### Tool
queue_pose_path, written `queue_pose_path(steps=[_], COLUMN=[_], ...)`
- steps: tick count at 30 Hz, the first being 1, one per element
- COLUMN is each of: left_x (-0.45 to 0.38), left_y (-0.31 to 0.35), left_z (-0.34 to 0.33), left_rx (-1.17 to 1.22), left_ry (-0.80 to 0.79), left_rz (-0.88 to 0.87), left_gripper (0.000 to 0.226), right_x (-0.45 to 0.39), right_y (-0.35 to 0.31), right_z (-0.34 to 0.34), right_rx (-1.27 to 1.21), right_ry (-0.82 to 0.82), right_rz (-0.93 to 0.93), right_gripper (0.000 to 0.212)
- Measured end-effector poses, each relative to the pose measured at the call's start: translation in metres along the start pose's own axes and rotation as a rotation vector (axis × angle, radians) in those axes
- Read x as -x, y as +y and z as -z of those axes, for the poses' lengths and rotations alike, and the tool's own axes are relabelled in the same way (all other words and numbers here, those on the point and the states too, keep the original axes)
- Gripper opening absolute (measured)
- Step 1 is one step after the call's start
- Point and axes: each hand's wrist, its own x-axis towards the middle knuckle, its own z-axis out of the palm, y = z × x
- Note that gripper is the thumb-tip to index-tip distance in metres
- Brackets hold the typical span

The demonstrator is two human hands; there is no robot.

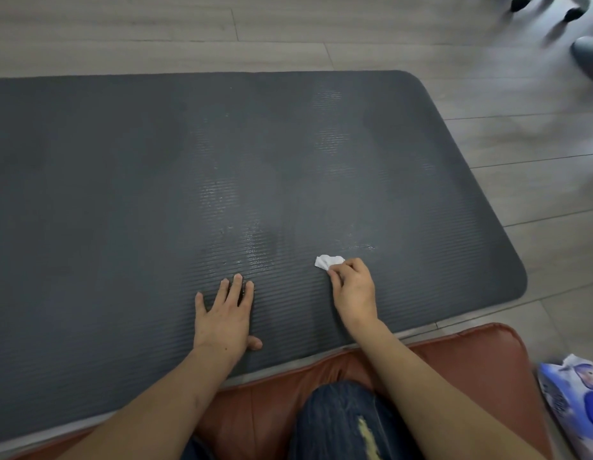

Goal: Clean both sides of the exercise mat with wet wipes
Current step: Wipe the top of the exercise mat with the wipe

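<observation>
— Where's the mat?
— The dark exercise mat (122,194) lies flat on the wood floor (189,34), damp streaks mid-surface.
— And the hands?
— Left hand (223,315) presses flat, fingers straight. Right hand (353,287) pinches a crumpled wet wipe (326,261) against the mat.
— The pack?
— Blurred; probably the wipes pack (573,393), lower right.

wipes pack (575,398): blue/white wrapper at approx 4 o'clock, printed graphics only, lettering too blurred to read
exercise mat (122,194): no text or logo visible
other surfaces: no legible labels, nos. or signs
</observation>
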Motion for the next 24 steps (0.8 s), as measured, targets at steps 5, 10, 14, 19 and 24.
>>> queue_pose_path(steps=[5,10,14,19,24], left_x=[-0.001,-0.002,-0.002,-0.001,-0.001], left_y=[0.001,0.002,0.002,0.003,0.004], left_z=[0.002,0.0,0.0,-0.001,0.002], left_rx=[-0.002,0.008,0.012,0.009,-0.004], left_ry=[-0.023,-0.028,-0.03,-0.032,-0.044], left_rz=[0.006,0.006,0.007,0.008,0.019], left_gripper=[0.123,0.123,0.123,0.123,0.121], right_x=[-0.008,-0.008,-0.001,-0.003,0.002], right_y=[-0.007,-0.002,-0.005,-0.019,-0.066], right_z=[-0.002,0.015,0.001,-0.017,-0.056], right_rx=[-0.043,-0.011,0.027,0.018,0.013], right_ry=[-0.008,-0.203,-0.123,0.031,-0.08], right_rz=[-0.165,-0.068,-0.086,-0.153,0.21], right_gripper=[0.022,0.033,0.026,0.015,0.011])
